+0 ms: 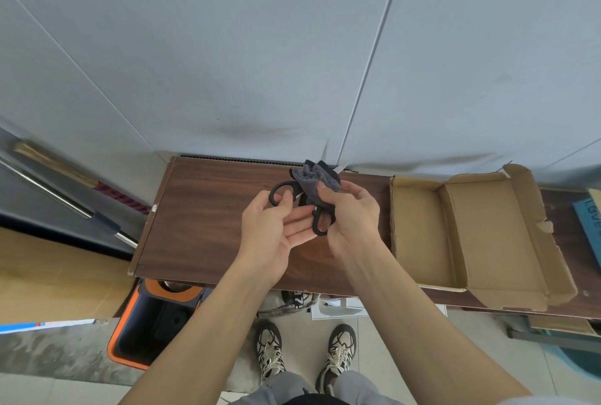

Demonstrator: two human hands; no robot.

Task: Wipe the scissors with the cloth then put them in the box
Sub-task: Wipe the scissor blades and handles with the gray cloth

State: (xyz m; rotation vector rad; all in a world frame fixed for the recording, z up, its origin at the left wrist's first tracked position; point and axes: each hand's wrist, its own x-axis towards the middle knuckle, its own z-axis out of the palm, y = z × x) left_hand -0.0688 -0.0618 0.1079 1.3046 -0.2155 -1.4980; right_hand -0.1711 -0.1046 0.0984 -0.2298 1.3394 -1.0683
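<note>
The box [471, 235] lies on the table [201, 225], right of the held scissors [320, 225].

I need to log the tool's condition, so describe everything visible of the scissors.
The scissors have black handle loops, apparently plastic, and pale metal blades whose tips poke out beyond the grey cloth bunched around them. The blades seem spread apart, pointing away from the person. The pair is held in the air above the brown wooden table, not touching it. The left hand grips the left loop; the right hand presses the cloth onto the blades, with the other loop beside its palm. The cardboard box lies open to the right.
</note>
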